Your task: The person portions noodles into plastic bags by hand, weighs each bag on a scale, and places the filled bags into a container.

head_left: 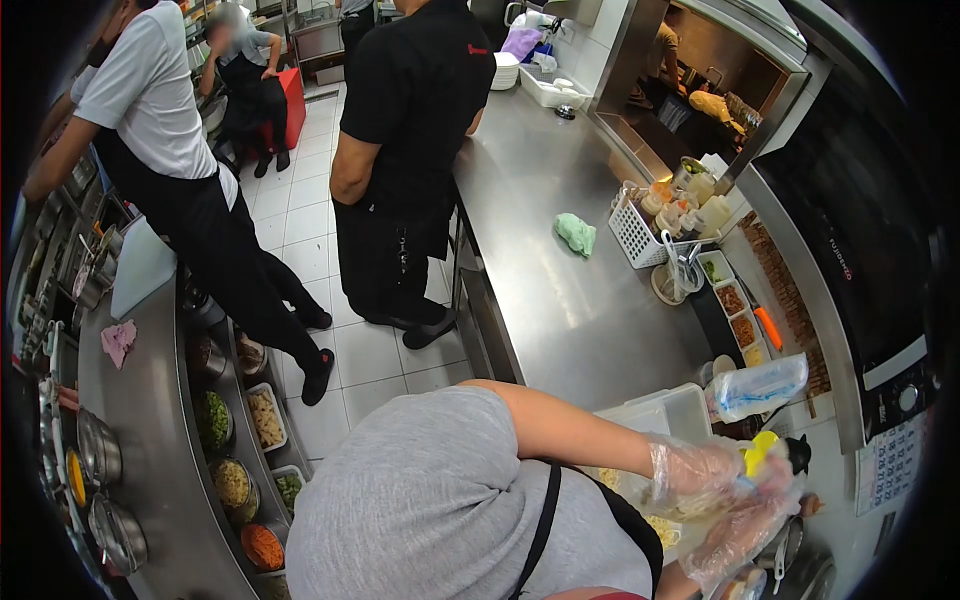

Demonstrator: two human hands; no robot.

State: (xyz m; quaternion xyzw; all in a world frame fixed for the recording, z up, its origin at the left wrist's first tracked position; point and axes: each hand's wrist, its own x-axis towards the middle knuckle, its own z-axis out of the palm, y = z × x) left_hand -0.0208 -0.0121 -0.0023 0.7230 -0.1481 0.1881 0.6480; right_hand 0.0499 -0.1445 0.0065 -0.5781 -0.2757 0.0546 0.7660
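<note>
My left hand (705, 472), in a loose clear plastic glove, reaches over a translucent tub (640, 408) at the lower right. Close beside it is my right hand (738, 540), gloved the same way. The hands meet over the tub's far side, their fingers bent around something blurred behind the crinkled plastic. A yellow item (762, 452) and a bit of blue show at the fingertips. Pale shredded food (662, 530) lies in the tub below. A clear plastic packet with blue print (760, 387) is just beyond my left hand.
A steel counter (540, 290) bears a green cloth (575, 234) and a white basket of bottles (645, 232). An orange-handled tool (768, 327) lies by topping trays. People (400, 150) stand in the tiled aisle (370, 350). Behind me are food containers (262, 547).
</note>
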